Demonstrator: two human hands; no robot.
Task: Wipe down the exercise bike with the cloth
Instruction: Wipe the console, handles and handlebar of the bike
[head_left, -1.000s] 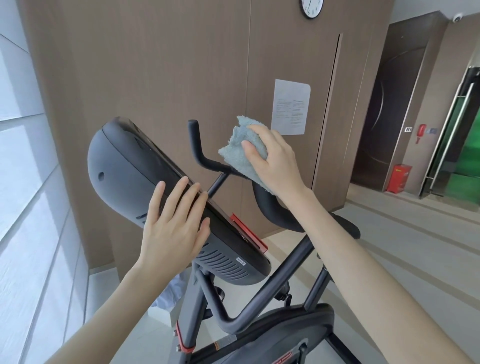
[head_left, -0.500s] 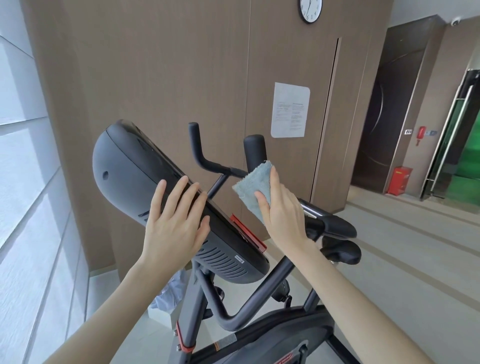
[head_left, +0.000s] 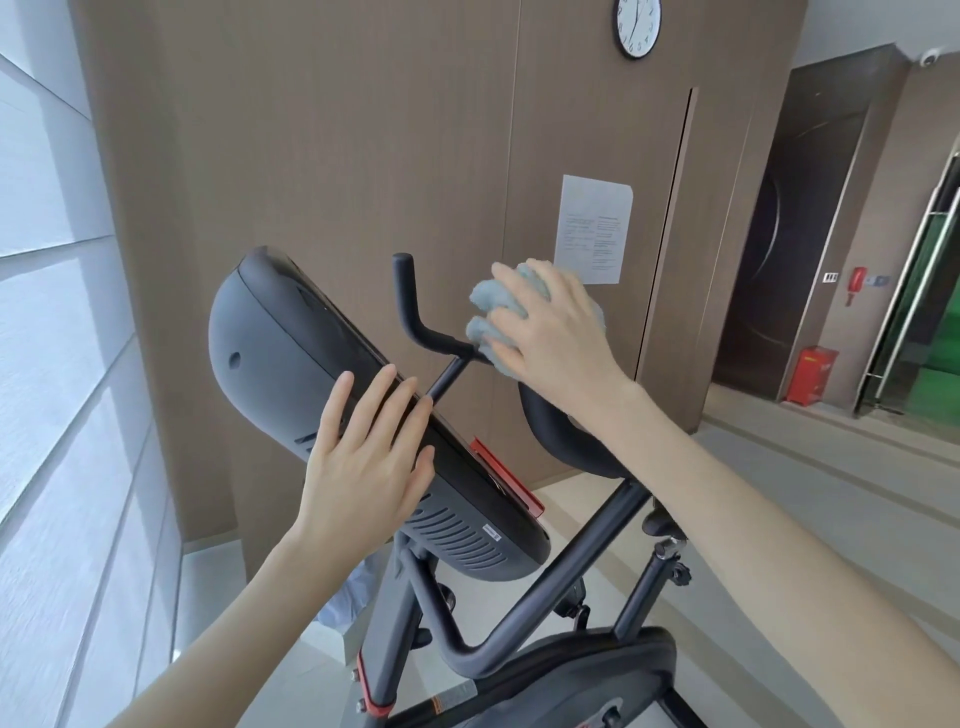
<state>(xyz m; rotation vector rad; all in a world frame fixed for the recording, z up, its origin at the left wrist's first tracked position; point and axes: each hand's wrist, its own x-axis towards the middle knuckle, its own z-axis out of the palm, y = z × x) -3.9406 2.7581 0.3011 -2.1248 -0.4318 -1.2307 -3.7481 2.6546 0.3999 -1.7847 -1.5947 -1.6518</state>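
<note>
at the far left ran pale wall panels; next to them stood the brown wooden wall; the left hand lay flat and open, fingers spread, against the back of the dark console of the exercise bike, gripping nothing; the console was tilted, its upper end toward the left and its vented lower end toward the right, with a red strip along its far edge; just right of it a thin black handlebar rose upright and bent toward the middle; the right hand was closed around the bunched light blue cloth, pressing it against the handlebar where the bar met its stem; the cloth bulged out between the fingers on the left of that hand; below the wrist a black padded part showed; a paper sheet hung on the wall behind the hand, a round clock above it; further right came a dark door, a red box on the floor, and a glass door at the edge.
</note>
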